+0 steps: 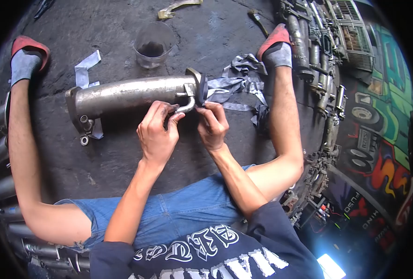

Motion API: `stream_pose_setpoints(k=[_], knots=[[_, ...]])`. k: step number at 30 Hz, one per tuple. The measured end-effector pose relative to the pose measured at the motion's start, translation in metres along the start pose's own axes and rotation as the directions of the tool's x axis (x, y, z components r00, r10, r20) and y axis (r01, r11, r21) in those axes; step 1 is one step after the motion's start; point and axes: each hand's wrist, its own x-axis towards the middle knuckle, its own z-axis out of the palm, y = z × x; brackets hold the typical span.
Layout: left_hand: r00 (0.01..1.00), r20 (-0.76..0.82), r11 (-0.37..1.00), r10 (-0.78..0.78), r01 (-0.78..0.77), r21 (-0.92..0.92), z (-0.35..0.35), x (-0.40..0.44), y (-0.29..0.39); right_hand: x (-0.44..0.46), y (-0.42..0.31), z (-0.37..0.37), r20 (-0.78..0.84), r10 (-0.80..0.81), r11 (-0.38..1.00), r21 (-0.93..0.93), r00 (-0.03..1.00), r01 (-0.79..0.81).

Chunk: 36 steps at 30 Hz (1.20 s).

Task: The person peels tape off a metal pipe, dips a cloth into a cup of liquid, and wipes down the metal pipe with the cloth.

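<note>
A silvery metal cylinder with end flanges, which looks like an EGR cooler, lies on the dark floor between my legs. A short bent pipe comes off its right end. My left hand is closed in a pinch at the free end of this pipe, thumb and fingertips against it. Close by on the right, my right hand is closed too, its fingertips beside the pipe and below the dark flange. Whatever lies between the right fingers is hidden.
Crumpled grey strips lie right of the cooler, another strip behind its left end. A clear plastic cup with dark contents stands beyond. A brush and a pale curved piece lie farther off. Metal parts line the right side.
</note>
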Motion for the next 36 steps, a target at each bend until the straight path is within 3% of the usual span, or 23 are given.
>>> stream_pose_setpoints(k=[3,5,7,11,13,15,17,18,21,24,27,31,36], knots=[[1.0,0.011,1.0,-0.007,0.007,0.005,-0.002,0.0,-0.001,-0.004,0.004,-0.001,0.019,-0.02,1.0,0.007,1.0,0.02],[0.999,0.022,0.998,0.03,-0.031,0.056,-0.003,0.0,0.0,-0.002,-0.004,-0.003,0.064,0.087,0.995,0.044,0.994,-0.09],[0.999,0.021,0.998,0.031,-0.032,0.047,-0.003,0.001,-0.001,0.014,-0.007,-0.004,-0.06,0.137,0.989,0.072,0.989,-0.133],[0.999,0.015,0.998,0.044,-0.045,0.036,-0.003,-0.001,-0.003,0.028,-0.006,-0.007,-0.121,0.058,0.995,0.082,0.991,-0.049],[0.998,0.021,0.996,0.067,-0.068,0.054,-0.003,0.002,-0.004,0.007,0.003,-0.007,0.033,0.129,0.987,0.095,0.991,-0.132],[0.999,0.023,0.998,0.035,-0.036,0.051,-0.003,0.0,-0.003,0.015,-0.004,-0.009,-0.022,0.032,0.997,0.075,0.999,-0.031],[0.999,0.028,0.998,0.039,-0.041,0.051,-0.003,-0.001,-0.004,0.034,-0.009,-0.017,-0.047,0.167,0.979,0.123,0.985,-0.16],[0.999,0.027,0.999,0.034,-0.035,0.041,-0.001,-0.001,-0.006,0.055,-0.015,-0.022,-0.063,0.157,0.985,0.084,0.986,-0.151],[1.0,0.017,0.999,0.022,-0.023,0.044,0.0,-0.003,-0.006,0.109,-0.013,-0.022,0.268,-0.038,0.999,-0.018,0.963,0.045],[1.0,0.001,0.998,0.015,-0.015,0.065,0.005,-0.004,0.0,0.126,0.007,0.01,0.506,-0.063,0.997,-0.004,0.86,0.076],[1.0,-0.004,0.995,-0.016,0.016,0.094,0.007,-0.004,0.001,0.115,-0.007,-0.003,0.527,-0.086,0.99,-0.053,0.845,0.134],[0.999,-0.005,0.997,-0.036,0.036,0.067,0.009,-0.008,-0.003,0.103,-0.023,-0.02,0.492,-0.111,0.994,0.051,0.863,0.099],[0.999,0.016,0.998,-0.037,0.036,0.046,0.009,-0.011,-0.004,0.143,0.025,0.025,0.564,-0.117,0.99,-0.001,0.817,0.142]])
